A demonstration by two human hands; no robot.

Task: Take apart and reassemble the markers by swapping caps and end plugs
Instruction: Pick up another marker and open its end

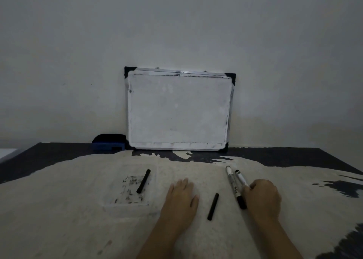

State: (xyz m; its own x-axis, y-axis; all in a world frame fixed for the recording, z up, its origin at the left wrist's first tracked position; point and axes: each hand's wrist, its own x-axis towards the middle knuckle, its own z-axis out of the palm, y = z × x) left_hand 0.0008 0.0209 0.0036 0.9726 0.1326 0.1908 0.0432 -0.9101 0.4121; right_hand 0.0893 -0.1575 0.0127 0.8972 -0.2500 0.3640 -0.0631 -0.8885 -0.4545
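Note:
Two white-barrelled markers lie side by side right of centre on the table. The left marker (232,181) has a black cap at its near end. The right marker (241,177) shows a black far end, and its near end disappears under the curled fingers of my right hand (263,197), which grips it against the table. Two loose black rod-like pieces lie apart: one (213,206) between my hands, the other (143,181) further left on an ink-smudged patch. My left hand (181,197) rests flat, palm down, holding nothing.
A small whiteboard (178,111) leans against the wall at the back of the table. A blue and black eraser (108,142) sits to its left. The table (59,209) is pale and worn, with dark edges at the back and right.

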